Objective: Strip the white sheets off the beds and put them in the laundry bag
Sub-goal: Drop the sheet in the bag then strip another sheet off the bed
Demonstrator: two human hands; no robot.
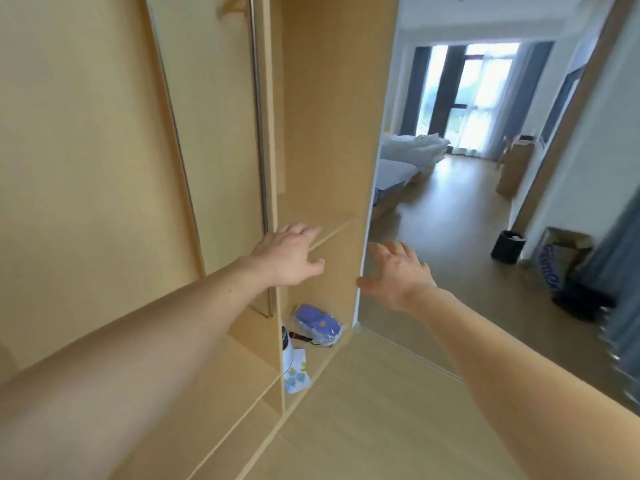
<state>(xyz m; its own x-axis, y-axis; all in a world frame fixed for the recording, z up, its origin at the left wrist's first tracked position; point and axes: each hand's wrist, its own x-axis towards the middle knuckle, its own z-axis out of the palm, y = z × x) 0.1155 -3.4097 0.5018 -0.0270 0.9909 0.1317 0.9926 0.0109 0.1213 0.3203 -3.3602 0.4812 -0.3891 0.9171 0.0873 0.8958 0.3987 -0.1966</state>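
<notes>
Approach step: left hand (289,256) and right hand (398,275) are reaching forward beside the wardrobe (322,133), fingers spread, holding nothing. White sheets (412,145) are lying on far beds; walking over likely comes next.

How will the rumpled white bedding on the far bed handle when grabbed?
Likely floppy: the white bedding lies in soft, crumpled heaps on the far bed, so it should drape and trail rather than hold shape. Probably light but bulky, needing both hands; the left hand and right hand are open and empty. Not fragile or apt to roll.
</notes>
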